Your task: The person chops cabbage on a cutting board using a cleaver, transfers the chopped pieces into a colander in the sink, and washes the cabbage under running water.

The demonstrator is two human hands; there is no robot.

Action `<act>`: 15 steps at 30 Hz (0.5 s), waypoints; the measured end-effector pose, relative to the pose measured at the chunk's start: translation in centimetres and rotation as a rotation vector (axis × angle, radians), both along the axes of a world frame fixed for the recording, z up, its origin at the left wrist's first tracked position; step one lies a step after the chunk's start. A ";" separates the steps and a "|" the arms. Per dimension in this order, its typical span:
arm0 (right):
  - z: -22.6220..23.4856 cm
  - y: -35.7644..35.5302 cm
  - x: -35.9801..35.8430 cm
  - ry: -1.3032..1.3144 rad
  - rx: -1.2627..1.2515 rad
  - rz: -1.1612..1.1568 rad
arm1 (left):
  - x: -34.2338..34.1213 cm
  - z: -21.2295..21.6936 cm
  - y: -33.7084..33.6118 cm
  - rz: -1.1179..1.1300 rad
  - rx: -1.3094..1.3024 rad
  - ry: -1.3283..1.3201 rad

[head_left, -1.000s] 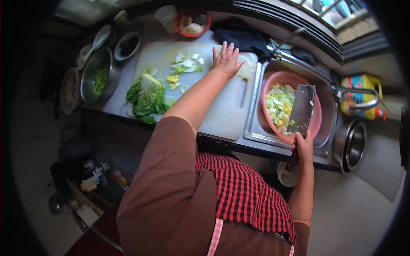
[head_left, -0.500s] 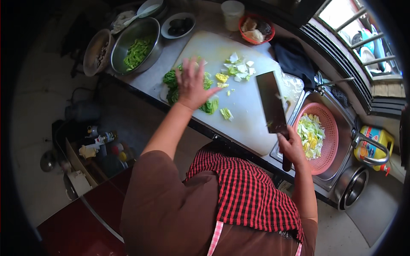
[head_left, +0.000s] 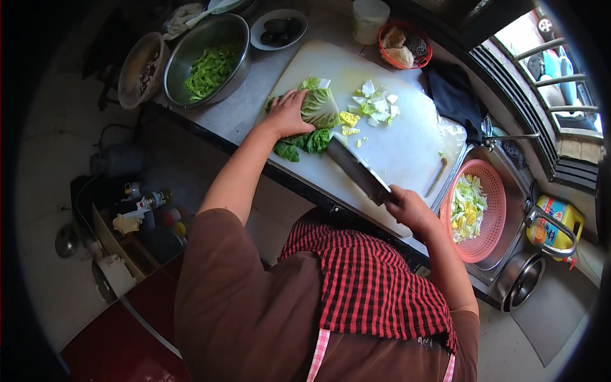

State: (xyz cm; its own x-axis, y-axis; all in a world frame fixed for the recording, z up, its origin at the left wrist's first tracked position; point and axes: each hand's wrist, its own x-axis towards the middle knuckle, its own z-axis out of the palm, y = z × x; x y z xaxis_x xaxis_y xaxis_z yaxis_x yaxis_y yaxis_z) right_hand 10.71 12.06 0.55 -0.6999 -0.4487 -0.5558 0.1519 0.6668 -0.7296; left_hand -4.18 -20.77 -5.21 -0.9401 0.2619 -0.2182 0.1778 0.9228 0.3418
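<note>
Nearest the person, the right hand [head_left: 407, 207] is wrapping its fingers tightly round the handle of a cleaver [head_left: 358, 170], whose broad dark blade is pointing toward ten o'clock and lying low over the white cutting board [head_left: 407, 143]. The blade tip is sitting just beside the leafy cabbage [head_left: 312, 124], which is lying on the left part of the board, at about eleven o'clock from the right hand. The left hand [head_left: 287, 114] is pressing down on the cabbage from the nine o'clock side, its fingers held together and curled over the pale leaf. Cut cabbage pieces [head_left: 372, 108] are lying scattered on the board at one o'clock from the left hand. At three o'clock from the board, a pink colander [head_left: 493, 210] is sitting in the sink and holding chopped cabbage. Farther along the worktop [head_left: 242, 105], at ten o'clock from the left hand, a steel bowl [head_left: 207, 60] is holding green vegetable strips, with a small dark dish [head_left: 279, 27] beyond it and a red basket [head_left: 402, 46] at the far edge.
</note>
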 end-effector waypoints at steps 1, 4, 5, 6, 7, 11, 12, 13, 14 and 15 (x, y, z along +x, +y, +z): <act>0.0 0.2 -0.5 -0.002 0.005 -0.005 | -0.1 0.2 0.3 -0.005 0.005 -0.002; 0.7 0.6 -2.1 -0.124 0.006 -0.255 | 0.0 1.1 0.7 0.056 0.101 -0.084; 0.8 0.7 -2.3 -0.164 0.005 -0.337 | 0.2 1.5 0.8 0.077 0.133 -0.111; 0.8 0.8 -2.4 -0.162 0.008 -0.341 | 0.3 1.8 0.8 0.073 0.135 -0.110; 0.8 0.8 -2.5 -0.144 0.011 -0.399 | 0.5 2.1 0.7 0.052 0.196 -0.119; 0.6 0.7 -2.5 -0.095 0.021 -0.571 | 2.0 3.5 0.2 -0.008 0.374 -0.151; 0.8 0.6 -2.2 -0.071 0.029 -0.560 | 2.7 4.0 0.5 -0.083 0.325 -0.122; 1.0 0.7 -1.9 -0.047 0.036 -0.545 | 3.4 4.5 1.0 -0.155 0.276 -0.092; 1.2 0.7 -1.6 -0.023 0.044 -0.532 | 3.8 4.8 1.5 -0.228 0.227 -0.062; 1.4 0.8 -1.4 0.001 0.053 -0.520 | 3.9 4.9 1.9 -0.303 0.177 -0.031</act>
